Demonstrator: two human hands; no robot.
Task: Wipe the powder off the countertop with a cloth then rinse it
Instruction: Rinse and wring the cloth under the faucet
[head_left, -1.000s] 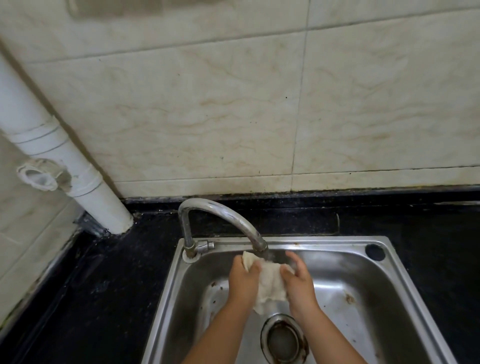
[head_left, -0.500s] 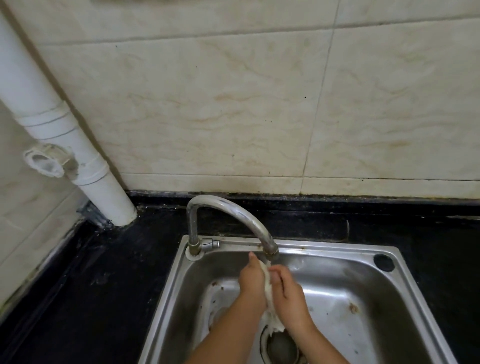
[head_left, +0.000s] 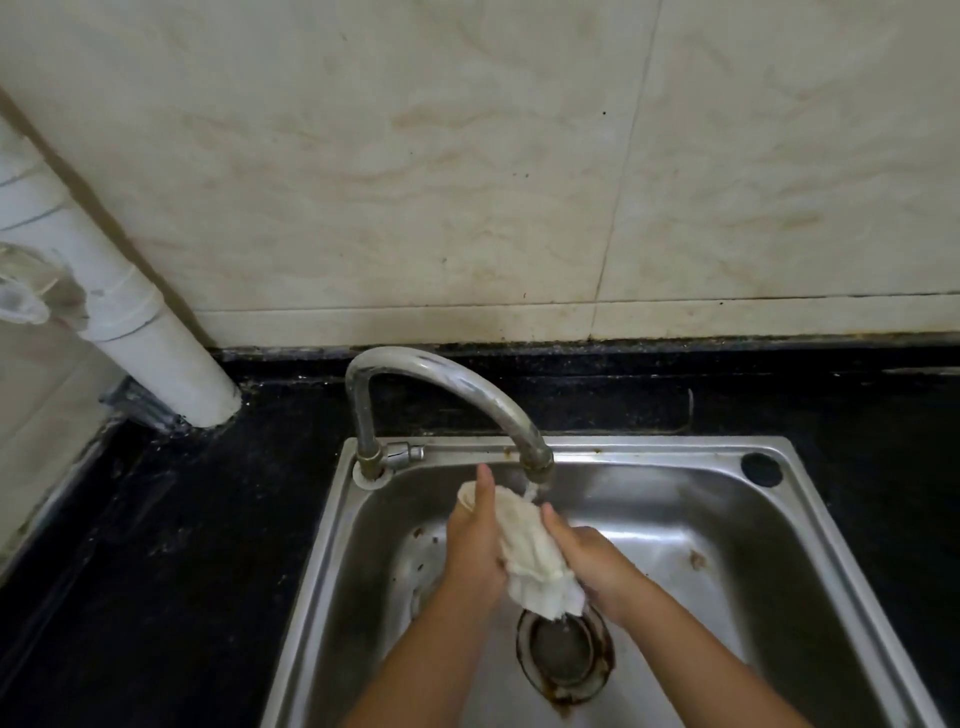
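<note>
Rinsing is the step in hand: 2 hands hold a pale cloth (head_left: 530, 551) between them inside a steel sink (head_left: 779, 561), just under the spout of a curved tap (head_left: 447, 384). The left hand (head_left: 475, 545) presses its flat palm and straight fingers against one side of the cloth. The right hand (head_left: 592, 556) presses the other side, its fingers laid along the fabric; whether they curl round it I cannot tell. The cloth's lower end hangs above the round drain (head_left: 566, 654). A thin stream of water seems to fall onto the cloth's top edge.

Next, I judge, comes rubbing and squeezing the cloth under the water.

Room is tight: the spout sits just above the hands and the sink's back wall lies close behind. Dark bench (head_left: 156, 545) surrounds the sink, with a white pipe (head_left: 156, 343) standing at its back left corner.
</note>
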